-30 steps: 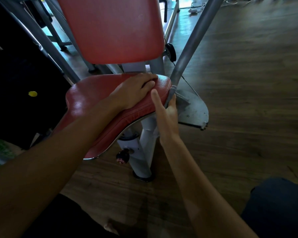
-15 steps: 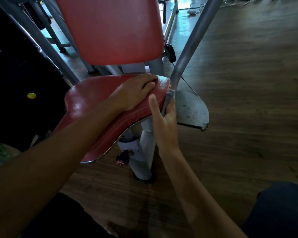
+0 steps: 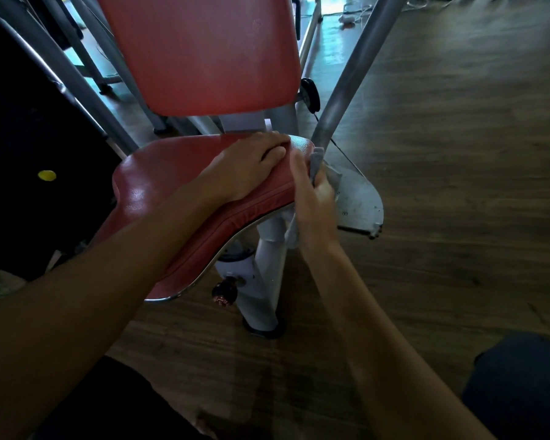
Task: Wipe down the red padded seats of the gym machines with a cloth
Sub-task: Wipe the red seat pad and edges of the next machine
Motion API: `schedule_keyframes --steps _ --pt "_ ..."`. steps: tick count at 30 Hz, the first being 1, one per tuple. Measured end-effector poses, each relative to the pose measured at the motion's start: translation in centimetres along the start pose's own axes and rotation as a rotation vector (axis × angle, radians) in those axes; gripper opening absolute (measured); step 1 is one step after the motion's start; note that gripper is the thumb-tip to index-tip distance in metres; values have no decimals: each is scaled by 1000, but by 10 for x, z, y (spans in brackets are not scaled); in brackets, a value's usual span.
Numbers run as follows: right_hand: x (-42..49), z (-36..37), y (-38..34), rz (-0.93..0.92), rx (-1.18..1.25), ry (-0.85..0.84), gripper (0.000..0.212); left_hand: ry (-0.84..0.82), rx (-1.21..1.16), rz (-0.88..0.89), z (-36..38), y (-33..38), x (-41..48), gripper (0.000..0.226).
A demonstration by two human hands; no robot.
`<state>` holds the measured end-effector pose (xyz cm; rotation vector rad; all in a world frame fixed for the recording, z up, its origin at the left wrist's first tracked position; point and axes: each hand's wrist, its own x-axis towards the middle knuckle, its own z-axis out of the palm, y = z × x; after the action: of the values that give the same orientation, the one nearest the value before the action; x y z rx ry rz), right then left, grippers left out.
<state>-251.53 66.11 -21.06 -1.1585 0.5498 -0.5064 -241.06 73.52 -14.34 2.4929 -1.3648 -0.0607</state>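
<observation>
A red padded seat (image 3: 159, 173) sits on a white post, with a red backrest (image 3: 204, 52) upright behind it. My left hand (image 3: 251, 163) lies flat on the seat's far right part, fingers straight. My right hand (image 3: 315, 198) grips a grey cloth (image 3: 316, 160) and holds it against the seat's right side edge. A lower fold of the cloth hangs beside the post under my wrist.
A white support post (image 3: 267, 281) with a dark red knob (image 3: 224, 293) stands under the seat. A grey slanted frame tube (image 3: 350, 71) and a grey footplate (image 3: 359, 201) are just right of it. Black weight stack housing (image 3: 29, 154) stands left. Wooden floor (image 3: 458, 185) spreads right.
My right hand with the cloth has moved forward along the seat's right edge toward its back corner. My left hand has stayed on the seat.
</observation>
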Motion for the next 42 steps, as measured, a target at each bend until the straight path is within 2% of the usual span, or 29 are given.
schedule_keyframes --steps 2,5,8,10,13,16,18,21,24,28,32,35,37,39,42 --pt "7 -3 -7 18 8 -6 96 2 -9 0 -1 1 -1 39" --pt "-22 -5 3 -57 -43 -61 86 0 -13 0 -2 2 0 39" --pt "-29 -6 12 -74 -52 -99 91 5 -9 -1 -2 1 0 39" --pt "-13 -7 1 -28 -36 -84 98 10 -19 -1 -2 1 0 38" --pt "3 -6 -6 11 -47 -53 88 8 -23 -11 -3 1 -1 38" --pt "-16 -3 -3 -99 -241 -31 93 9 -49 -45 -5 3 -1 38" --pt "-28 1 -6 -199 -382 -71 85 55 -99 -118 -6 4 -4 36" --pt "-30 6 -14 -361 -793 -139 73 222 -120 -290 -17 4 -14 33" --pt "-19 12 -30 -421 -1180 -268 74 223 -11 -402 -34 -6 -46 36" --pt "-15 40 -44 -453 -1341 -478 70 128 -49 -556 -48 -42 -92 37" --pt "-17 70 -51 -526 -1349 -675 59 113 -52 -629 -47 -54 -107 38" --pt "5 70 -61 -649 -1372 -532 58 147 -20 -628 -40 -53 -108 35" --pt "21 63 -58 -515 -1540 -460 63 157 -16 -656 -38 -51 -107 36" --pt "28 60 -49 -354 -1635 -496 68 151 -10 -664 -38 -47 -108 38" --pt "19 65 -44 -350 -1640 -451 73 141 -42 -677 -41 -45 -108 44"
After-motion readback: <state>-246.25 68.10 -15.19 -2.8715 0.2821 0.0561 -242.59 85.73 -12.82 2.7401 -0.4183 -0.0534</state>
